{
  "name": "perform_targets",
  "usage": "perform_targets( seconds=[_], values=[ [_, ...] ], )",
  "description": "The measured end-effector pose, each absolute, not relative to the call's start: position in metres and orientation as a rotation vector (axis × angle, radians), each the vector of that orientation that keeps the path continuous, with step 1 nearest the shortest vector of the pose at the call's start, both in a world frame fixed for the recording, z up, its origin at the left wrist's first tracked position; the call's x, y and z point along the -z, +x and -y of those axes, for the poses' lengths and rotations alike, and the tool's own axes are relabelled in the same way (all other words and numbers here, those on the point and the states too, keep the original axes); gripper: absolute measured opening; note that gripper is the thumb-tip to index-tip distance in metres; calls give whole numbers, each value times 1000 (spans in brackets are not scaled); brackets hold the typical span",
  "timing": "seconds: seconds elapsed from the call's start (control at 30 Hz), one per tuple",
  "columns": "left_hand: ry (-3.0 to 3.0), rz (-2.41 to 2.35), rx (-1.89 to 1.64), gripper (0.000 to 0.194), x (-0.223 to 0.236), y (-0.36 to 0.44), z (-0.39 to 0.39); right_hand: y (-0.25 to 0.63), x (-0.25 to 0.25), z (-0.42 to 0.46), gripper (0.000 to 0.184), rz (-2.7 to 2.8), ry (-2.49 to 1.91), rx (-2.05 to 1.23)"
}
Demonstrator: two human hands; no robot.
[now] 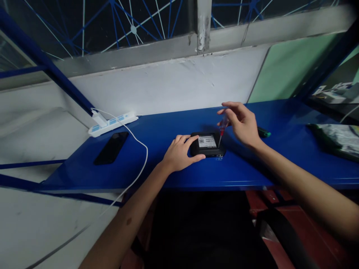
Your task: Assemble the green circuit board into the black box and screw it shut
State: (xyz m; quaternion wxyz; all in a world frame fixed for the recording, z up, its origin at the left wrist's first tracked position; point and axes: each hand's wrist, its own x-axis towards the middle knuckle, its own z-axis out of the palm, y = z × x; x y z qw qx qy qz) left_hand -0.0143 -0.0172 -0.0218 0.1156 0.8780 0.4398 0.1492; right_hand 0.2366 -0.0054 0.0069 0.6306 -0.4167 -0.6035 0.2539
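Observation:
A small black electronic box (206,151), with a printed white label (206,141) on its upper face and ports along its near side, lies flat on the blue table. My left hand (181,152) grips the box's left end, thumb along the near edge and fingers toward the far edge. In my right hand (240,121) is a screwdriver (222,131) with a clear and red handle, held nearly upright between the fingers. Its tip meets the box's top near the right edge; any screw there is too small to see.
A black phone (111,148) and a white power strip (113,123) with a charger lie at left. Their white cable (146,157) hangs over the front edge. Behind my right wrist is a green-black tool (263,132). A plastic packet (338,138) lies far right.

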Motion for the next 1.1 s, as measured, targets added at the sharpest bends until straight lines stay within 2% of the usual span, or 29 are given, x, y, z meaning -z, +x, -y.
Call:
perform_targets(
  seconds=[0.4, 0.63, 0.9, 1.1],
  values=[
    [2566, -1288, -436, 79, 23, -15, 17, 235, -8, 5, 25, 1431, -947, -509],
    [2568, -1290, -437, 78, 23, -15, 17, 237, -7, 5, 28, 1371, -926, -626],
    [2572, -1282, -430, 79, 22, -14, 17, 237, -6, 3, 26, 1432, -986, -431],
    [2577, -1293, -433, 78, 23, -15, 17, 237, -5, 4, 27, 1373, -957, -535]
  ],
)
